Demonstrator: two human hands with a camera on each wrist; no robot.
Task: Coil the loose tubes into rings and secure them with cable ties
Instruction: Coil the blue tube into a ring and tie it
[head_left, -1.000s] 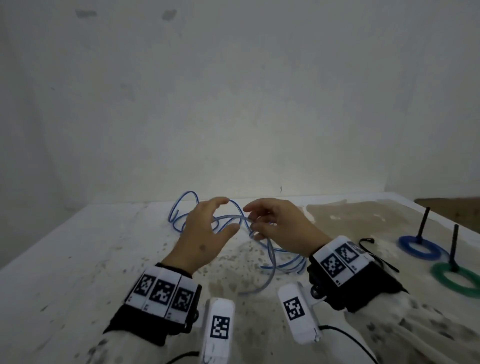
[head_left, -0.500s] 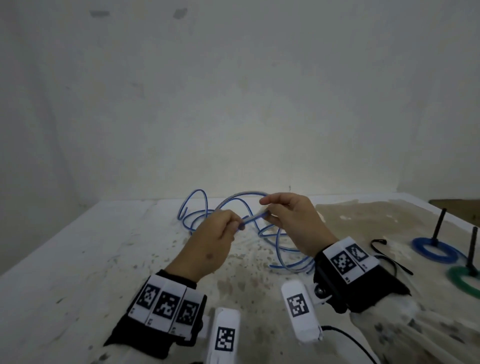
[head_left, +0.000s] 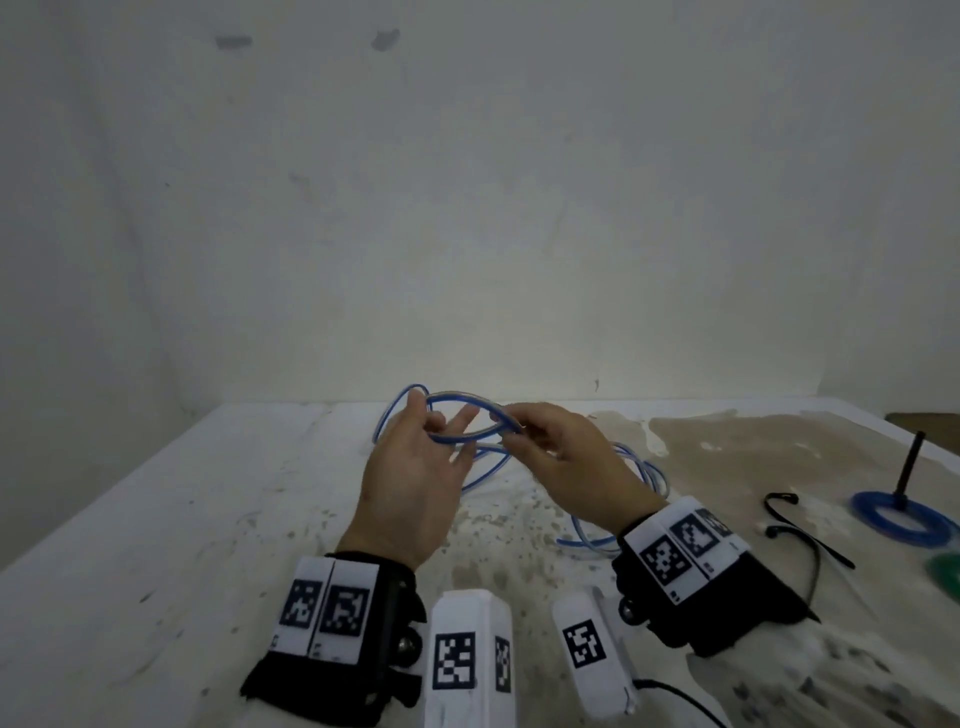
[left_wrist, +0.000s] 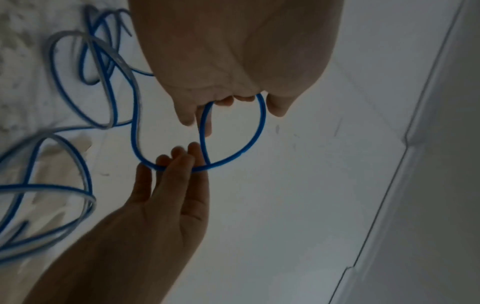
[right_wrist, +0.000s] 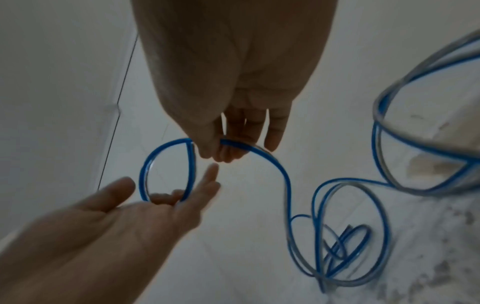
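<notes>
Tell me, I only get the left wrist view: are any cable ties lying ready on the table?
Observer: Yes. The head view shows thin black plastic cable ties on the stained white table, to the right of the right hand.
Operator: Any finished coils?
Observer: A blue tube ring lies around an upright black peg at the far right.
Operator: Is the left hand gripping?
Observer: No. The right wrist view shows the left hand flat, its fingers straight, with the blue flexible tube loop resting on them.
</notes>
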